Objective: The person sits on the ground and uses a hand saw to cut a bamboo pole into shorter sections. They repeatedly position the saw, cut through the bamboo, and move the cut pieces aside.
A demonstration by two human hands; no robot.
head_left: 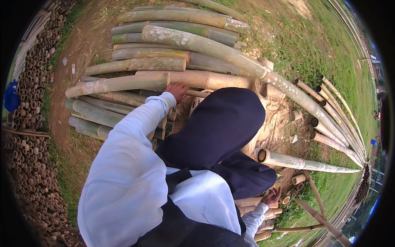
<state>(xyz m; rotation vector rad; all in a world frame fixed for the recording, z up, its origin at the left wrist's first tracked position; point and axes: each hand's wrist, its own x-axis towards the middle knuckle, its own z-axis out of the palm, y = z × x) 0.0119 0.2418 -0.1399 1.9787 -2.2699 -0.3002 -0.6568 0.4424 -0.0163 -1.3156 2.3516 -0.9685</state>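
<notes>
My left hand (177, 91) is closed at the cut end of a pale bamboo pole (123, 83). From its fingers a pale wooden stick (196, 94) runs right toward my raised knee, and the hand appears wrapped round its near end. Beneath that stick a small light-coloured object with dark marks (196, 103) is partly hidden by my dark trouser leg. At the lower right, my right hand (271, 198) has its fingers stretched apart, beside the open end of a short bamboo piece (284, 199). Nothing shows in its grip.
Bamboo lengths (173, 53) lie stacked ahead, and a long curved pole (214, 51) crosses them to the right. A hollow bamboo pole (304, 161) points toward my knees. Crossed bamboo supports (325, 220) stand at the lower right. Cut bamboo (35, 164) is piled far left.
</notes>
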